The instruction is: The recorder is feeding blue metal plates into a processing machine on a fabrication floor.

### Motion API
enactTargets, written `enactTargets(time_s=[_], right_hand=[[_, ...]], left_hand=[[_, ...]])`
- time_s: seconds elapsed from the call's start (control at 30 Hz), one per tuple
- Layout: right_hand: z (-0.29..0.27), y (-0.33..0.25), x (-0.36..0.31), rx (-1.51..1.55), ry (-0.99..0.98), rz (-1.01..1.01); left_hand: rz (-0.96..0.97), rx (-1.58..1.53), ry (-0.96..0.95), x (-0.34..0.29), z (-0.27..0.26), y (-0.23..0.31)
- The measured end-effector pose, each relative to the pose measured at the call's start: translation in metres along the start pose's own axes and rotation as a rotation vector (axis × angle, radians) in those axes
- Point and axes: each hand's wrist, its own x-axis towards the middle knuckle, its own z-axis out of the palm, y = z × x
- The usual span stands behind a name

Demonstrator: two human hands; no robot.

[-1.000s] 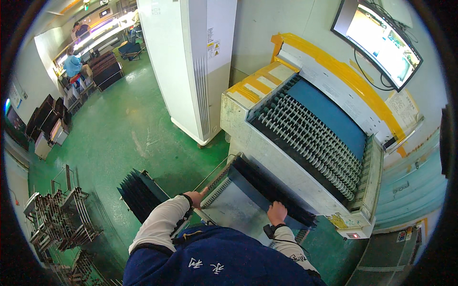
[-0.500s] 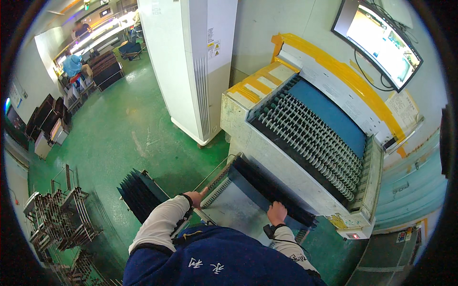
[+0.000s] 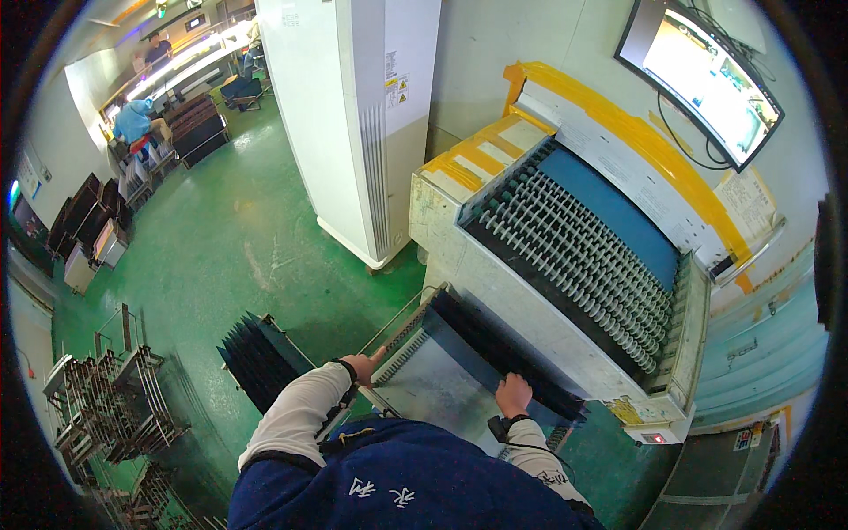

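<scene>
Below me stands a slotted rack [image 3: 405,360] holding several thin dark panels [image 3: 468,322] on edge, packed toward its far right side. A dark panel [image 3: 459,352] leans nearest to me in front of the pack. My right hand [image 3: 512,395] is closed at this panel's upper edge, its fingers curled over it. My left hand [image 3: 361,367] holds the rack's left toothed side, one finger stretched along the rail; its other fingers are partly hidden. Between my hands shows the rack's pale, flat base [image 3: 433,389].
Right beside the rack stands a roller machine [image 3: 574,256] with a monitor [image 3: 702,79] above. A white cabinet [image 3: 353,124] rises ahead. Left are another rack of dark panels [image 3: 265,358] and metal racks [image 3: 110,397]. A person in blue [image 3: 134,121] sits far left.
My hands, the rack and the panels stay where they were. Far off at the lit bench, a person has shifted slightly.
</scene>
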Motion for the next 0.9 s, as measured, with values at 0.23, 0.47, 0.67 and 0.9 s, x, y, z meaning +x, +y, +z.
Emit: enactTargets(time_s=[0.23, 0.47, 0.67, 0.9], right_hand=[[-0.001, -0.004, 0.003, -0.001, -0.016, 0.006], [0.002, 0.000, 0.002, 0.008, -0.008, 0.022], [0.005, 0.002, 0.001, -0.020, -0.001, 0.018], [0.006, 0.003, 0.000, -0.030, 0.010, 0.011]], left_hand=[[0.019, -0.005, 0.072, 0.006, 0.012, -0.012], [0.002, -0.003, 0.024, -0.007, -0.003, 0.003], [-0.010, 0.001, 0.011, -0.014, -0.008, 0.007], [-0.018, 0.011, 0.018, -0.013, -0.007, 0.008]])
